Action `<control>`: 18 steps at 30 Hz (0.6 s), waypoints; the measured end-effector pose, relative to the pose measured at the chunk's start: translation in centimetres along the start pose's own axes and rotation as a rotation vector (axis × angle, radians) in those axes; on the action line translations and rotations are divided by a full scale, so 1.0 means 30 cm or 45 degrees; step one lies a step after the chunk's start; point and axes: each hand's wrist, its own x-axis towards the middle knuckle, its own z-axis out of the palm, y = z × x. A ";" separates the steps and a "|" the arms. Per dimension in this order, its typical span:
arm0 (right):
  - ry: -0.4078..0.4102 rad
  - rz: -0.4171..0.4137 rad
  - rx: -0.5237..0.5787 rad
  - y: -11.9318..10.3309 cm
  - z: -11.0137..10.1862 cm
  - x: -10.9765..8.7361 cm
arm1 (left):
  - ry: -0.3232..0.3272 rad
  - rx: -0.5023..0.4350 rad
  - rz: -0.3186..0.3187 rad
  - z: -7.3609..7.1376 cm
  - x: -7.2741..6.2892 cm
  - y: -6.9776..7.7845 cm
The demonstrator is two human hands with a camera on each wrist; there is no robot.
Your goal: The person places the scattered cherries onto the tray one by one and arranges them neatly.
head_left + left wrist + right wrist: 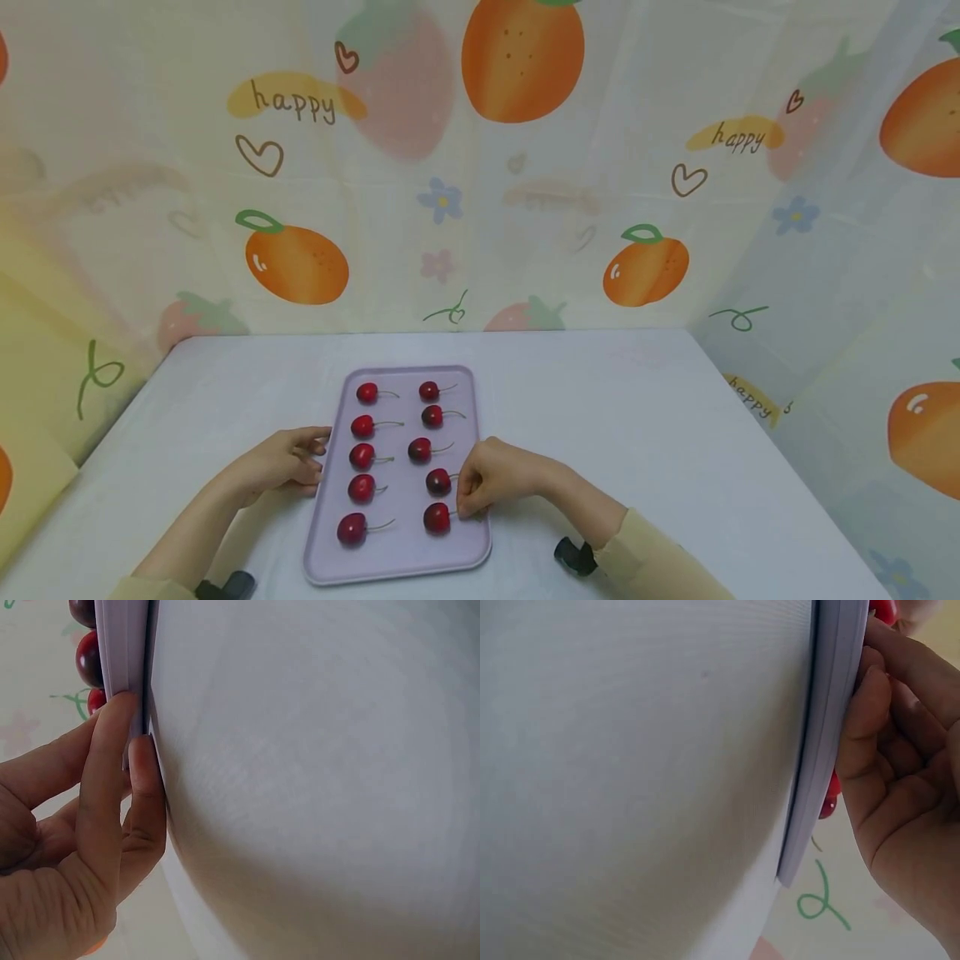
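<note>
A lilac tray (393, 546) lies on the white table with two columns of red cherries, stems pointing right. My right hand (495, 477) is over the tray's right edge, fingers curled, thumb and index finger pinching the stem of the nearest right-column cherry (437, 518). That cherry rests on the tray. Just behind it sits another cherry (438, 482), its stem end close to my knuckles. My left hand (281, 462) rests beside the tray's left side, its loosely bent fingertips touching the rim (124, 660). In the right wrist view, the fingers (866, 705) hide the pinched stem.
The white table (637, 417) extends around the tray. A printed cloth (525, 208) with oranges and strawberries hangs behind and at both sides. Dark wrist devices show by both sleeves, one of them a black camera (576, 556) near the right sleeve.
</note>
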 end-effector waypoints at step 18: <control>0.016 -0.003 -0.091 -0.026 -0.004 -0.006 | -0.008 0.003 0.020 -0.005 0.003 -0.009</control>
